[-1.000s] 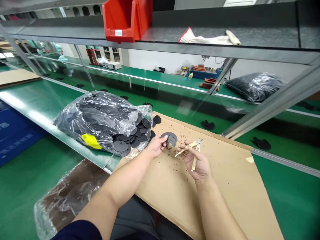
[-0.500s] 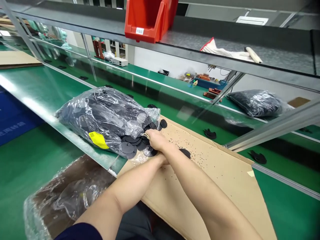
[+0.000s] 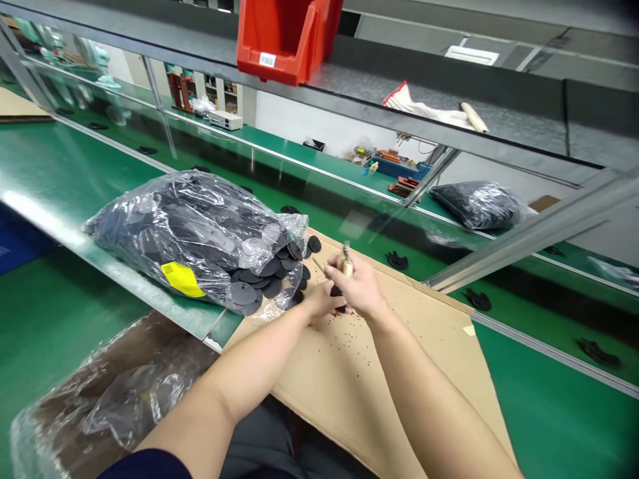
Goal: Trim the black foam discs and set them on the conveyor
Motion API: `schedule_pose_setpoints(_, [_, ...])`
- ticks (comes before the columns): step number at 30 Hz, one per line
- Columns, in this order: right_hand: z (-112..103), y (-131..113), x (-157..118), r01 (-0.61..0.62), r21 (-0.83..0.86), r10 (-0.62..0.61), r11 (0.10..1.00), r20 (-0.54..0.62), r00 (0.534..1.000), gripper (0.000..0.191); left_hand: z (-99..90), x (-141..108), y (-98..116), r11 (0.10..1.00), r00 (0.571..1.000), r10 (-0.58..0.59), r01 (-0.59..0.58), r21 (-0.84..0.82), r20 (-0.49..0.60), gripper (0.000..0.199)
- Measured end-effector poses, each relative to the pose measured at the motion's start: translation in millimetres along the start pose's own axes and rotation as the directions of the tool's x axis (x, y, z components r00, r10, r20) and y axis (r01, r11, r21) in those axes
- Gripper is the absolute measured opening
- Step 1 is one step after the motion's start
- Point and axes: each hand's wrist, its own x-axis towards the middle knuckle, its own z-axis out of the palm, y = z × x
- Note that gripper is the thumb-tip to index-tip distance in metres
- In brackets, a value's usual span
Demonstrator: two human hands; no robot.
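Note:
My right hand is closed around a small wooden-handled tool with a metal end pointing up; its exact kind does not show. Close against it, my left hand grips a black disc, mostly covered by the fingers. Both hands are over a cardboard sheet strewn with tiny black bits. To their left lies a clear plastic bag full of black discs, its mouth facing the hands. Several loose discs spill from that mouth onto the cardboard.
A red bin and a white glove sit on the shelf above. Curved black pieces lie along the green belt behind the cardboard. A plastic-lined box stands below left. A metal post slants at right.
My right hand has moved from the loose discs at the bag's mouth back to the right, uncrossing my arms. Both hands now meet over the cardboard. The view has shifted slightly right.

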Motion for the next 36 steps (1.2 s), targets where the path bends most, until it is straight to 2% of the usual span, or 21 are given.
schedule_pose_setpoints(1, [-12.1,3.1,-9.5,-0.077,0.227,0.09,0.971,-0.045,0.995,0.017,0.2,-3.6,2.2,0.999,0.999,-0.031,0.03,0.036,0.03,0.04])
schedule_pose_setpoints(3, [-31.6,15.9,-28.4,-0.197,0.589,0.269,0.784,-0.037,0.962,0.023,1.5,-7.0,8.2,0.995,0.997,-0.077,0.075,0.069,0.03,0.045])
schedule_pose_setpoints(5, [-42.6,35.4,-44.9,-0.276,0.76,0.401,0.588,0.023,0.916,0.021,3.7,-7.6,13.5,0.994,0.995,-0.099,0.1,0.033,-0.031,0.05])
schedule_pose_setpoints(7, [-45.2,56.8,-56.8,-0.339,0.827,0.489,0.448,0.091,0.868,0.018,6.0,-8.4,16.3,0.99,0.988,-0.138,0.139,0.013,-0.07,0.052])
schedule_pose_setpoints(9, [-42.0,75.1,-63.5,-0.379,0.85,0.53,0.366,0.145,0.836,0.015,7.9,-10.7,16.7,0.986,0.986,-0.158,0.161,0.047,-0.053,0.051])
schedule_pose_setpoints(12, [-33.4,91.3,-66.8,-0.382,0.86,0.545,0.338,0.152,0.824,0.01,10.0,-15.0,14.5,0.972,0.988,-0.154,0.155,0.176,-0.015,0.055])
schedule_pose_setpoints(15, [-25.5,96.2,-67.4,-0.342,0.884,0.551,0.32,0.12,0.826,0.009,11.5,-16.0,11.7,0.955,0.989,-0.111,0.134,0.266,-0.099,0.059])
schedule_pose_setpoints(17, [-21.2,96.9,-68.5,-0.261,0.9,0.54,0.35,0.034,0.841,0.015,12.7,-14.8,10.6,0.956,0.978,-0.068,0.12,0.267,-0.196,0.057])
schedule_pose_setpoints(18, [-19.3,97.1,-69.3,-0.213,0.889,0.525,0.406,-0.036,0.85,0.021,13.4,-14.2,10.4,0.959,0.971,-0.05,0.113,0.26,-0.236,0.056])
schedule_pose_setpoints(20, [-16.3,97.5,-71.7,-0.137,0.791,0.457,0.596,-0.194,0.868,0.03,15.2,-13.9,10.3,0.963,0.962,-0.035,0.104,0.248,-0.27,0.055])
schedule_pose_setpoints(22, [-15.2,97.9,-74.6,-0.111,0.572,0.354,0.812,-0.332,0.874,0.028,17.0,-15.2,10.4,0.962,0.964,-0.039,0.107,0.25,-0.262,0.054])
schedule_pose_setpoints(24, [-16.3,97.9,-77.4,-0.131,0.331,0.264,0.935,-0.398,0.879,0.022,18.4,-17.4,10.1,0.957,0.973,-0.061,0.121,0.265,-0.224,0.055])
schedule_pose_setpoints(26, [-18.9,97.1,-79.6,-0.156,0.175,0.214,0.972,-0.391,0.895,0.02,19.2,-19.4,9.4,0.951,0.98,-0.082,0.131,0.279,-0.18,0.056])
schedule_pose_setpoints(28, [-21.9,95.6,-81.0,-0.175,0.108,0.202,0.979,-0.357,0.912,0.021,19.5,-20.7,8.6,0.949,0.985,-0.093,0.131,0.286,-0.144,0.059])
schedule_pose_setpoints(32, [-25.5,92.9,-81.9,-0.229,0.04,0.228,0.973,-0.349,0.909,0.021,20.0,-22.7,8.3,0.951,0.989,-0.083,0.116,0.287,-0.122,0.06])
schedule_pose_setpoints(36, [-25.5,93.9,-82.3,-0.224,0.034,0.223,0.974,-0.316,0.922,0.019,19.7,-24.2,8.4,0.946,0.987,-0.089,0.126,0.3,-0.134,0.055])
